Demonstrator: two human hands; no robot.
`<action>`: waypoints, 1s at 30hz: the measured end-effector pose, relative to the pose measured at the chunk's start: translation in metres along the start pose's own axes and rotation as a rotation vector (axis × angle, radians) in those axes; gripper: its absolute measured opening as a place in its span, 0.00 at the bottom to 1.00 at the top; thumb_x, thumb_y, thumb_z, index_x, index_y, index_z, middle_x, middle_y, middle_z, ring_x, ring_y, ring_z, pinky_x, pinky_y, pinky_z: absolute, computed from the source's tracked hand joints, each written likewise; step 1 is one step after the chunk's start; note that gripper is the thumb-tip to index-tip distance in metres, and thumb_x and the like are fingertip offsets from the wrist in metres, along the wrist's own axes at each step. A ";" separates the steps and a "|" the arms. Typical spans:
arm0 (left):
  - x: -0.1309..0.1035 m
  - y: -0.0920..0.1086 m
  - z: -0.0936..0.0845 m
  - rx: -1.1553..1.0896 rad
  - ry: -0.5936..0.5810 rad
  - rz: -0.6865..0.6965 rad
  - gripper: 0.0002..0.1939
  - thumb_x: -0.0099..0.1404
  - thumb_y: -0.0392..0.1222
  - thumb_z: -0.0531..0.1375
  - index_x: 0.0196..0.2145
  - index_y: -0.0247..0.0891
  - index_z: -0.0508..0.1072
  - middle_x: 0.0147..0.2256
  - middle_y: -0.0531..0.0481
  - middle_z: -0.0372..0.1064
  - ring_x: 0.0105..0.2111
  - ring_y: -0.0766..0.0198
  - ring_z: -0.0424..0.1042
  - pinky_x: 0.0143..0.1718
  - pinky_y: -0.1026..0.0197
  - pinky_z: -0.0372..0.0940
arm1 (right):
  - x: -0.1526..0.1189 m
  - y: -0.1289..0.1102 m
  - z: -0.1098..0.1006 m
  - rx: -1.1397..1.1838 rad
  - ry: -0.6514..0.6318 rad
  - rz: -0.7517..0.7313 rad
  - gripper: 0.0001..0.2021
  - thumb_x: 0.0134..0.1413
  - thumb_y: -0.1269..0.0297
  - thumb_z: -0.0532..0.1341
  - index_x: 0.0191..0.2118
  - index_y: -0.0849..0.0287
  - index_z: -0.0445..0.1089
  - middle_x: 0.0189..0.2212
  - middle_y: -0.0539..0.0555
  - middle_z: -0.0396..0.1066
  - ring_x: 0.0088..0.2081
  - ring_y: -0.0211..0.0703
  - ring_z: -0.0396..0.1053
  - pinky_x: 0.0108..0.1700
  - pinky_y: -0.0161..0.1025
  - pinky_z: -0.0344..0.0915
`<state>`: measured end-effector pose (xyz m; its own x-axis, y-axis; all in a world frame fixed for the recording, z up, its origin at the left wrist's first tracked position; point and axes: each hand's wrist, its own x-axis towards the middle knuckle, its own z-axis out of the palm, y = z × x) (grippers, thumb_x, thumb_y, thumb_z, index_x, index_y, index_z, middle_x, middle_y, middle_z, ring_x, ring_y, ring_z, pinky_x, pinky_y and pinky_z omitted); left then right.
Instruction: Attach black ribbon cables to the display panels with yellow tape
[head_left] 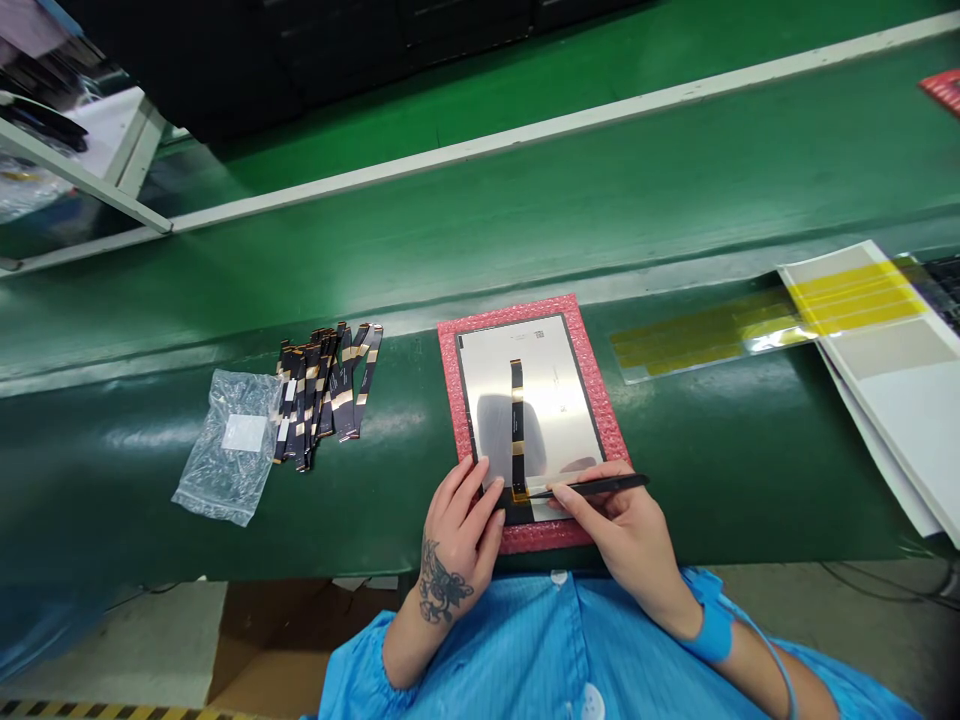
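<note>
A silver display panel (555, 370) lies on a pink bubble-wrap sheet (581, 320) on the green bench. Down its middle runs a black and gold flex cable (517, 410), its lower end at the panel's bottom edge. My right hand (626, 525) pinches dark tweezers (611, 484), whose tip points left to the cable's lower end beside a small piece of amber tape (521, 495). My left hand (461, 525) rests on the panel's lower left edge, fingers apart, holding nothing.
Left of the panel, several flex cables (300, 400) lie in a pile beside a clear plastic bag (225, 445) with a white label. At the right are a strip of yellow tape (682, 335) and white sheets (911, 390). A pale rail (450, 152) crosses behind.
</note>
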<state>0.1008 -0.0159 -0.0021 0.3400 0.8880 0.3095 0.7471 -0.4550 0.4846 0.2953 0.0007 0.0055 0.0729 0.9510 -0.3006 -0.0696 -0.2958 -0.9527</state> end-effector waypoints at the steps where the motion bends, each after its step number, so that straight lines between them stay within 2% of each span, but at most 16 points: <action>1: 0.000 0.000 0.000 -0.002 0.000 0.000 0.18 0.66 0.32 0.54 0.54 0.35 0.65 0.55 0.39 0.62 0.58 0.51 0.57 0.54 0.46 0.63 | 0.000 0.000 0.000 -0.019 0.006 -0.011 0.19 0.50 0.50 0.69 0.33 0.59 0.63 0.27 0.54 0.71 0.29 0.47 0.73 0.29 0.36 0.73; 9: 0.000 0.000 -0.001 -0.010 -0.001 0.000 0.18 0.66 0.31 0.54 0.53 0.34 0.65 0.55 0.38 0.61 0.58 0.51 0.57 0.54 0.46 0.63 | -0.001 0.004 -0.001 -0.054 0.018 -0.004 0.20 0.51 0.49 0.68 0.34 0.59 0.63 0.28 0.55 0.71 0.30 0.48 0.73 0.30 0.37 0.73; 17: 0.000 0.001 -0.001 -0.023 0.034 0.040 0.14 0.65 0.30 0.55 0.49 0.34 0.70 0.54 0.38 0.63 0.58 0.50 0.57 0.53 0.46 0.63 | 0.000 0.006 -0.002 -0.087 0.017 -0.032 0.19 0.52 0.49 0.67 0.35 0.60 0.63 0.29 0.56 0.71 0.30 0.48 0.73 0.30 0.37 0.74; 23: 0.001 0.004 -0.001 0.030 0.022 0.088 0.13 0.65 0.32 0.55 0.46 0.38 0.73 0.55 0.40 0.63 0.59 0.48 0.56 0.57 0.38 0.53 | -0.001 0.007 -0.002 -0.113 0.022 -0.041 0.20 0.51 0.48 0.67 0.35 0.60 0.63 0.29 0.56 0.71 0.30 0.48 0.73 0.29 0.37 0.73; 30: 0.003 0.007 -0.002 0.048 -0.008 0.082 0.13 0.66 0.35 0.55 0.46 0.39 0.74 0.56 0.41 0.62 0.60 0.47 0.54 0.58 0.39 0.51 | -0.001 0.007 -0.001 -0.123 0.021 -0.067 0.19 0.53 0.49 0.67 0.35 0.60 0.63 0.28 0.55 0.71 0.30 0.48 0.73 0.29 0.37 0.73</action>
<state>0.1058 -0.0168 0.0032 0.4052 0.8487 0.3398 0.7431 -0.5223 0.4184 0.2962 -0.0025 -0.0012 0.0947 0.9672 -0.2359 0.0581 -0.2419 -0.9686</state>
